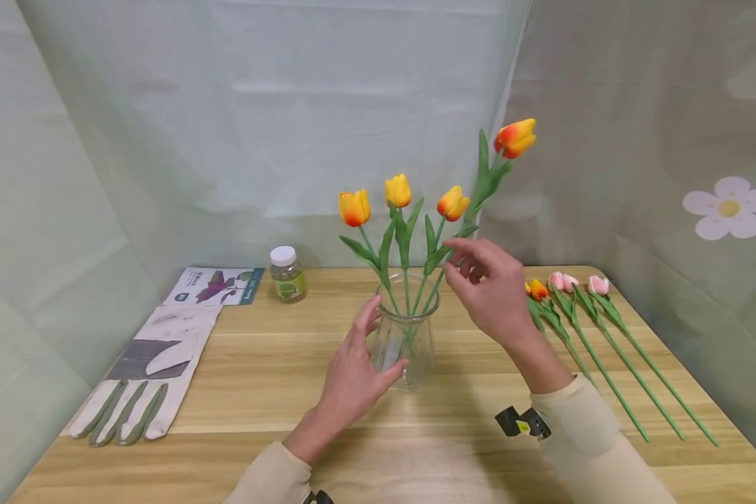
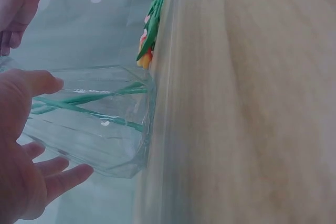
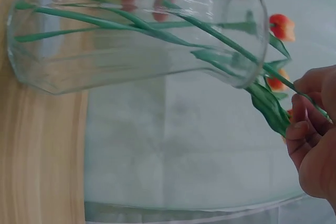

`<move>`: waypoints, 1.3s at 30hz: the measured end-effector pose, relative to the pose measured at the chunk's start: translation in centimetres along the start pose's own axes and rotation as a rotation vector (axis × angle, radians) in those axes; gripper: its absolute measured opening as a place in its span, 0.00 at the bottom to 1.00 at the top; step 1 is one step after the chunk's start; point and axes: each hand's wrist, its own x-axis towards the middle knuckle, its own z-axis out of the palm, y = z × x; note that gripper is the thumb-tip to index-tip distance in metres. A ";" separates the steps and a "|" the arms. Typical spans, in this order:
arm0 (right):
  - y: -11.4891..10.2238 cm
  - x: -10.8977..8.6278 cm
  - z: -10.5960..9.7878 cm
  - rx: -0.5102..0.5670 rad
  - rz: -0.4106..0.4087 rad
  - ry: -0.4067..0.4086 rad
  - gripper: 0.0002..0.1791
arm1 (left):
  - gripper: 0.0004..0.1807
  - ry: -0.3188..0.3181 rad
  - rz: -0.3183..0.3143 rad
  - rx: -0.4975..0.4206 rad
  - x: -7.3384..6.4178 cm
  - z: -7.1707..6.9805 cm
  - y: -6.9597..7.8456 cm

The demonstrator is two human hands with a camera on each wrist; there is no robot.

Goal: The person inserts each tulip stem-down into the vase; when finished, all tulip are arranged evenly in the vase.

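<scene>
My right hand point(image 1: 488, 287) pinches the green stem point(image 3: 226, 40) of an orange-yellow tulip point(image 1: 515, 138), which leans to the right above the others. That stem passes through the mouth of a clear glass vase point(image 1: 409, 350), its lower end hanging inside above the base. Three more orange-yellow tulips, one a yellow bloom point(image 1: 397, 190) in the middle, stand in the vase with their stems crossing. My left hand point(image 1: 355, 374) is spread around the vase's left and front side, fingers extended and thumb low across the front. In the left wrist view the fingers point(image 2: 68, 182) lie beside the glass.
Several pink and orange tulips point(image 1: 611, 357) lie on the wooden table point(image 1: 258, 406) at the right. At the left are gardening gloves point(image 1: 157, 364), a printed card point(image 1: 214, 285) and a white-capped jar point(image 1: 288, 276). A pale curtain point(image 1: 290, 126) hangs behind.
</scene>
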 end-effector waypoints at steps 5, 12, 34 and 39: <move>-0.1 -0.6 0.7 -0.075 -0.073 -0.085 0.15 | 0.62 -0.003 -0.007 -0.001 0.0 0.0 0.0; -0.4 -1.0 1.0 -0.118 -0.051 -0.155 0.15 | 0.62 -0.009 -0.010 0.003 0.0 0.0 0.0; -0.7 -1.0 0.9 -0.236 -0.141 -0.241 0.07 | 0.63 -0.001 0.009 0.004 0.0 -0.1 0.0; -0.4 -1.3 0.5 -0.220 -0.162 -0.220 0.07 | 0.63 -0.003 0.007 0.000 0.0 -0.1 0.1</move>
